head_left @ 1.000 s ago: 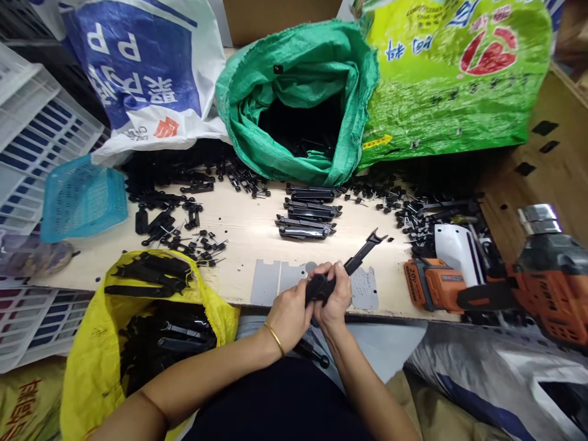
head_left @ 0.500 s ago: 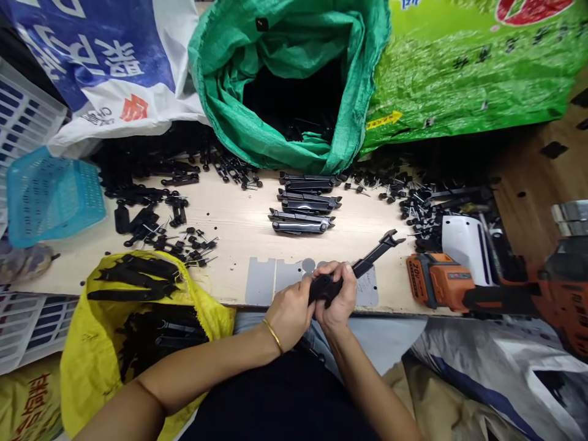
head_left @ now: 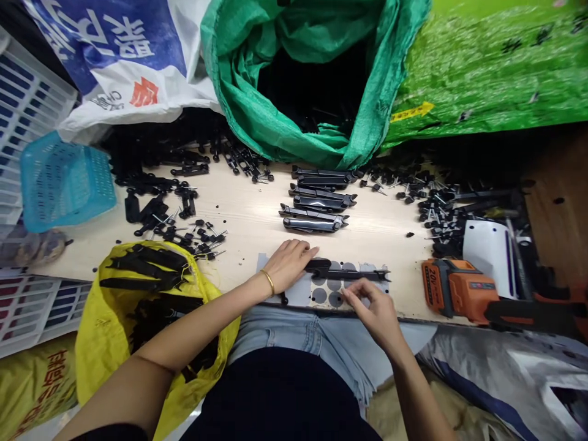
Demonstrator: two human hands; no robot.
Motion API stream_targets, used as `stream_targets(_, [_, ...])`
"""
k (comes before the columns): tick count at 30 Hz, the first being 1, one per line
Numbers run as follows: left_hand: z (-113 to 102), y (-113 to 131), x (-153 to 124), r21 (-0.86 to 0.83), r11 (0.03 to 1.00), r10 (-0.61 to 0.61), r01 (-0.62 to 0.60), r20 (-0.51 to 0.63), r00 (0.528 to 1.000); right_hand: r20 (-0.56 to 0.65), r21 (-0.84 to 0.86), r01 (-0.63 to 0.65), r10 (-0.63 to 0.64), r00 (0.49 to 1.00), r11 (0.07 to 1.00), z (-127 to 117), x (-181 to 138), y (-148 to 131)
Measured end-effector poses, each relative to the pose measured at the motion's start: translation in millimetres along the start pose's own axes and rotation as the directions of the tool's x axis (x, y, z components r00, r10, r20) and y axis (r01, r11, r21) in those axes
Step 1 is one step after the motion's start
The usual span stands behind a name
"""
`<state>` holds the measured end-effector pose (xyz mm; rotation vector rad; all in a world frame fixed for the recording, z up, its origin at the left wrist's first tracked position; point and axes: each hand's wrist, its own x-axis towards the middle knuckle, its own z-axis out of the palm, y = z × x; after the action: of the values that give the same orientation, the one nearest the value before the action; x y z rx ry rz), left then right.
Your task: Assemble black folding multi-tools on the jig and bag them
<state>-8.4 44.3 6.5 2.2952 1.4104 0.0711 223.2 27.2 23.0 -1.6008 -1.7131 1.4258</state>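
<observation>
A long black plastic part with a forked right end (head_left: 358, 274) lies along the front of the bench, across a sheet of round grey stickers (head_left: 321, 297). My left hand (head_left: 287, 266) rests at the part's left end, fingers stretched out and lying over it; the thumb is hidden. Just below the part, my right hand (head_left: 376, 309) has thumb and forefinger brought together over the grey circles. Whatever lies between those fingertips is too small to make out. Behind my hands, several similar black folded parts (head_left: 316, 219) are stacked in a row.
An open yellow sack (head_left: 225, 324) of black parts stands front left; a green sack (head_left: 229, 92) stands at the back. Loose black pieces (head_left: 184, 202) lie left, and black pieces with metal pins (head_left: 434, 208) right. An orange power tool (head_left: 452, 288) and blue basket (head_left: 68, 184) flank the bench.
The black part that both hands gripped now lies on the bench. My left hand has flattened beside it, and my right hand has let go and moved right, down to the sticker sheet.
</observation>
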Motion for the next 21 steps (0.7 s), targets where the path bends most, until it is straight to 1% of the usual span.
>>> stream_targets(1, [2.8,-1.2,0.2,0.016,1.000,0.028,-0.027,-0.013,1.000,-0.054,-0.172,0.129,-0.140,0.989,0.977,-2.7,3.6,-0.1])
stream_targets(2, [5.9,-1.8,0.3,0.024,0.999,0.044,-0.044,-0.015,0.999,-0.054,-0.328,0.235,-0.266,0.962,0.915,-2.9,9.0,-0.2])
stream_targets(3, [9.3,-2.1,0.6,0.033,0.998,0.050,-0.050,-0.011,0.999,-0.003,-0.444,0.318,-0.357,0.934,0.837,-1.0,15.7,0.2])
stream_targets(4, [12.5,-2.2,0.9,0.045,0.998,0.048,-0.048,-0.005,0.999,0.064,-0.517,0.381,-0.409,0.910,0.767,2.4,23.0,1.7])
stream_targets(5, [15.4,-2.4,1.3,0.061,0.997,0.043,-0.043,-0.002,0.999,0.128,-0.557,0.424,-0.430,0.894,0.715,6.7,30.1,4.4])
stream_targets(6, [17.9,-2.6,1.7,0.078,0.996,0.041,-0.041,-0.001,0.999,0.176,-0.577,0.449,-0.433,0.884,0.683,11.2,36.4,8.0])
stream_targets(8, [21.0,-3.1,2.3,0.099,0.993,0.059,-0.059,-0.004,0.998,0.212,-0.590,0.468,-0.434,0.876,0.657,18.9,45.1,16.3])
stream_targets(11, [21.9,-3.2,2.3,0.106,0.990,0.096,-0.093,-0.025,0.995,0.199,-0.609,0.459,-0.435,0.878,0.647,24.9,48.0,24.9])
stream_targets(15, [18.4,-3.5,1.9,0.078,0.993,0.095,-0.092,-0.041,0.995,0.180,-0.606,0.422,-0.401,0.898,0.674,25.8,41.3,22.6])
stream_targets(17, [15.8,-6.3,3.8,0.057,0.992,0.112,-0.110,-0.032,0.993,0.184,-0.561,0.417,-0.383,0.905,0.715,22.4,38.4,18.3])
stream_targets(19, [13.5,-10.9,9.0,0.042,0.988,0.150,-0.149,-0.019,0.988,0.207,-0.452,0.427,-0.373,0.904,0.783,12.8,40.4,14.5])
stream_targets(20, [12.4,-13.2,12.9,0.037,0.985,0.169,-0.168,-0.013,0.986,0.193,-0.395,0.417,-0.370,0.909,0.818,4.9,44.7,13.2])
stream_targets(21, [11.5,-15.1,17.4,0.033,0.983,0.183,-0.183,-0.003,0.983,0.136,-0.360,0.391,-0.367,0.920,0.847,-5.2,51.8,12.4])
